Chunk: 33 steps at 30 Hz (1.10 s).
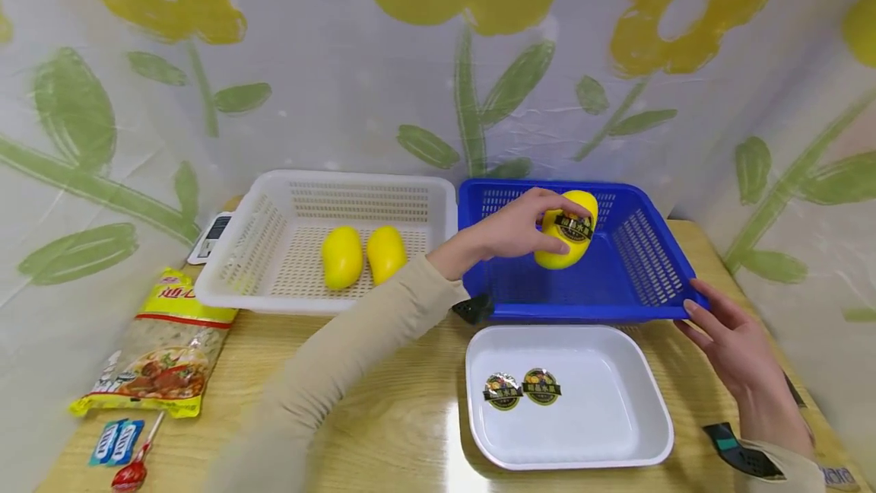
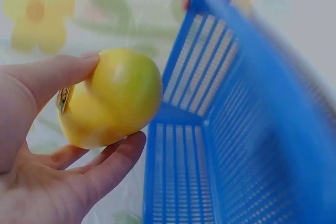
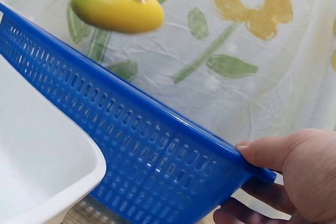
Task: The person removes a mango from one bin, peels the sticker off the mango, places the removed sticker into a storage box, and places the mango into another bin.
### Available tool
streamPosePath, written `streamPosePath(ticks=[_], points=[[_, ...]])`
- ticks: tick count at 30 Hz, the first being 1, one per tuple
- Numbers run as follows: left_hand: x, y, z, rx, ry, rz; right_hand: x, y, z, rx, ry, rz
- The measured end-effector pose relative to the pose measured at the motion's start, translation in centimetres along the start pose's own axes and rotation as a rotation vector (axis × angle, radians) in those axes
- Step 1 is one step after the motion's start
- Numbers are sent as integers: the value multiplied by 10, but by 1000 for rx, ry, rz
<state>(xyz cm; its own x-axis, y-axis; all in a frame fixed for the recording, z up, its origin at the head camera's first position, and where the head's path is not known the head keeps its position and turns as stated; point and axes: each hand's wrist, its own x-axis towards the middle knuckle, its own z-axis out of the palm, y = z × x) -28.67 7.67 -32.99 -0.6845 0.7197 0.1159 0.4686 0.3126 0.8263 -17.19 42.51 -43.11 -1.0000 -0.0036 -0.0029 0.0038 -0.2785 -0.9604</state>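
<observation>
My left hand (image 1: 516,225) grips a yellow mango (image 1: 573,208) with a dark round sticker on its side, above the blue basket (image 1: 541,312). In the left wrist view the thumb lies on top of the mango (image 2: 118,95) and the fingers curl beneath it. At the basket's near right corner, my right hand (image 1: 735,345) pinches the rim; the right wrist view shows the thumb (image 3: 268,153) over the rim and fingers below it. Two more mangoes, one left (image 1: 342,257) and one right (image 1: 386,252), lie in the white basket (image 1: 274,301).
In front of the blue basket stands a white tray (image 1: 588,432) with two round stickers (image 1: 522,389). On the left lie a noodle bag (image 1: 160,348), blue packets (image 1: 116,441) and a red lollipop (image 1: 130,474). A flowered curtain (image 1: 328,90) hangs behind.
</observation>
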Motion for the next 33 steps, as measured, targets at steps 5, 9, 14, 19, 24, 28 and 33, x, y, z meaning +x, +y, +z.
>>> streamPosePath(ticks=[5, 9, 14, 19, 24, 28, 33], points=[[-47, 10, 7, 57, 3, 22, 0, 0, -1, 20, -20, -5], [-87, 10, 12, 36, 21, 22, -1, 0, -3, 41, -28, -5], [-142, 9, 15, -123, 59, -19, -1, 0, -2, 55, -31, 2], [-197, 10, 9, -228, 113, -45, 1, 1, -2, 52, -41, -4], [-241, 1, 11, -252, 97, -125, 0, 1, -3, 49, -32, -5], [-265, -12, 19, -274, 74, -211, 0, 2, -2, 51, -41, -12], [-279, -31, 30, -226, 105, -293, 0, 3, -2, 32, -39, -11]])
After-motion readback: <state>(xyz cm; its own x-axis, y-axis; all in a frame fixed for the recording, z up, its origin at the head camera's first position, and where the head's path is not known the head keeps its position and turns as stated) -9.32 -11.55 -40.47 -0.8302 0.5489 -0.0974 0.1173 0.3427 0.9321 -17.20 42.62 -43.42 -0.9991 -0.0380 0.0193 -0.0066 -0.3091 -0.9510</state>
